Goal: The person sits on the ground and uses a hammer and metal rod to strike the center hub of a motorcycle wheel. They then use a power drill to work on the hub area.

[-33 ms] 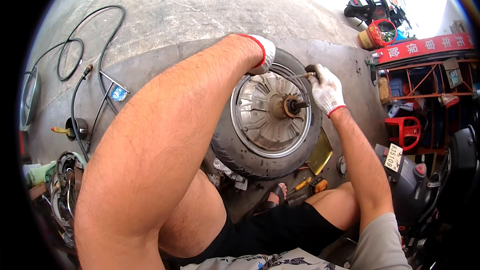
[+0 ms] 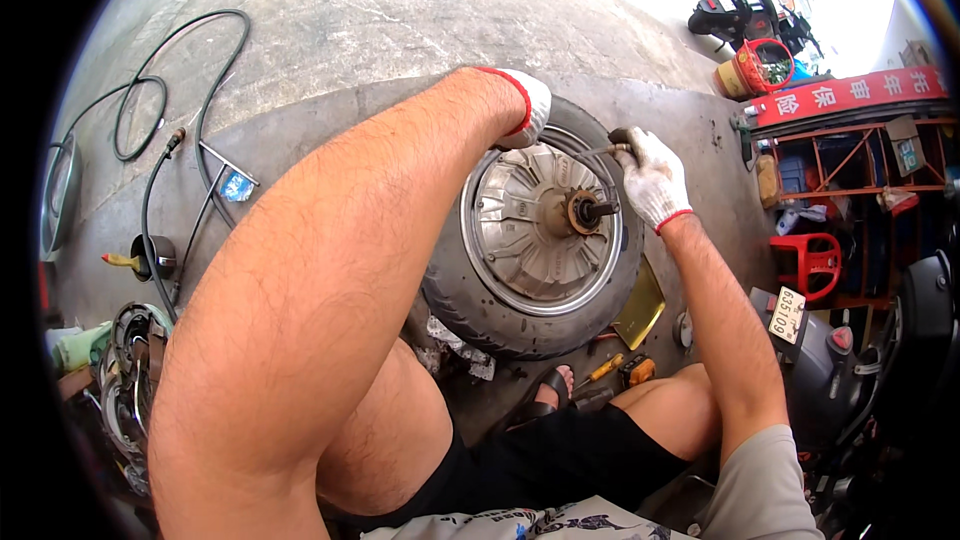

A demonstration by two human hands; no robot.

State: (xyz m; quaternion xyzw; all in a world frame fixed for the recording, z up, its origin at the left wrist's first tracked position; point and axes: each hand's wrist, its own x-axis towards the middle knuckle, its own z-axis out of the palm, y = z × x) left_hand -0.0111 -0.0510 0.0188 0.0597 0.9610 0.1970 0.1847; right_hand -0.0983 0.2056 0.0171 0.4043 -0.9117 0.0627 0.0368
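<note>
A small scooter wheel (image 2: 535, 225) with a black tyre and a silver hub lies tilted on the concrete floor in front of my knees. My left hand (image 2: 527, 105), in a white glove with a red cuff, grips the tyre's far edge; its fingers are hidden behind the tyre. My right hand (image 2: 650, 180), in the same kind of glove, is closed on a dark tool handle (image 2: 622, 136) at the tyre's upper right rim. A thin cable runs from the axle (image 2: 590, 210) toward that hand.
A black hose (image 2: 165, 130) loops over the floor at left. A yellow-handled screwdriver (image 2: 605, 368) and a yellow flat sheet (image 2: 640, 310) lie by my sandalled foot (image 2: 548, 395). A red stool (image 2: 812, 262), a red rack (image 2: 850, 155) and a parked scooter (image 2: 850, 360) stand at right.
</note>
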